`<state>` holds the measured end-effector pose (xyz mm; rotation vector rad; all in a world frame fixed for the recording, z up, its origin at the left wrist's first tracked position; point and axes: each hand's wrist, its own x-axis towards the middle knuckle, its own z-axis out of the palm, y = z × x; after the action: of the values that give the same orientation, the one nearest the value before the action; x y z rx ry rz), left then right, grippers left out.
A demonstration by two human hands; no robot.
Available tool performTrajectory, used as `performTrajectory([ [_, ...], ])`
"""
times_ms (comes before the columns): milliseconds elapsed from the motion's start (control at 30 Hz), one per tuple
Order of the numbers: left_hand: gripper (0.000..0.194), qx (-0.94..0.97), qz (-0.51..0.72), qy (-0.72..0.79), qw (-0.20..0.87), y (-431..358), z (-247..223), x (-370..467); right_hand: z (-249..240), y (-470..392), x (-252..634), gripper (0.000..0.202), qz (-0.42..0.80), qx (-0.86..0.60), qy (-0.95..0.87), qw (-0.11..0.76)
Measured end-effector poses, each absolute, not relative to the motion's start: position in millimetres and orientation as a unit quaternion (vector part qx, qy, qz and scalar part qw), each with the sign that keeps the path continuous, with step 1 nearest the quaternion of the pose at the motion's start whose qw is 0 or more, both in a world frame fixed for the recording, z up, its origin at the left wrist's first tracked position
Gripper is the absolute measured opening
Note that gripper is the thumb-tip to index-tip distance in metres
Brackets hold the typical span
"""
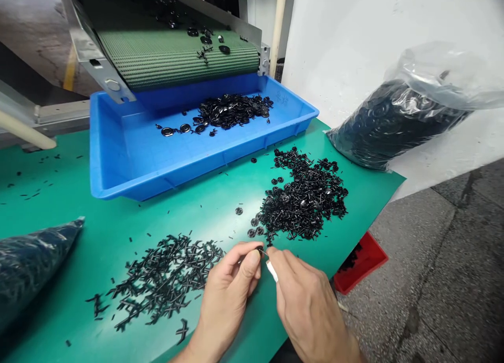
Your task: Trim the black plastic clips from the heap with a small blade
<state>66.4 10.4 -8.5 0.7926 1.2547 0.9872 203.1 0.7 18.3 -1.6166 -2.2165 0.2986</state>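
Note:
Pinched between the thumb and fingers of my left hand (pixel 232 284) is a small round black part (pixel 259 250). My right hand (pixel 305 295) is closed on a thin tool with a white handle (pixel 271 271), its fine tip meeting the black part. Both hands are close together over the front edge of the green table (pixel 220 187). Just beyond them lies a pile of small black parts (pixel 305 200), with a few round discs (pixel 252 233) beside it. Left of my left hand, black cross-shaped pieces (pixel 165 279) are spread out.
A blue tray (pixel 220 161) holding black discs (pixel 232 111) sits under a green conveyor belt (pixel 177 53). Filled plastic bags stand at the right (pixel 394 116) and left (pixel 31 268). A red bin (pixel 368 263) is below the table's right edge.

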Motion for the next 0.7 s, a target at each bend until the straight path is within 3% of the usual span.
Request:
performTrajectory([
  [267, 0.013, 0.445, 0.439, 0.564, 0.540, 13.9, -4.4, 67.5, 19.4, 0.1, 201.5, 0.026, 0.093, -0.592, -0.779, 0.184],
  [467, 0.012, 0.537, 0.424, 0.542, 0.488, 16.0, 1.9, 66.8, 23.2, 14.3, 212.4, 0.023, 0.263, -0.587, -0.750, 0.153],
  [700, 0.021, 0.398, 0.422, 0.552, 0.599, 9.3, -3.8, 66.5, 28.6, 36.7, 214.9, 0.022, 0.199, -0.608, -0.753, 0.155],
])
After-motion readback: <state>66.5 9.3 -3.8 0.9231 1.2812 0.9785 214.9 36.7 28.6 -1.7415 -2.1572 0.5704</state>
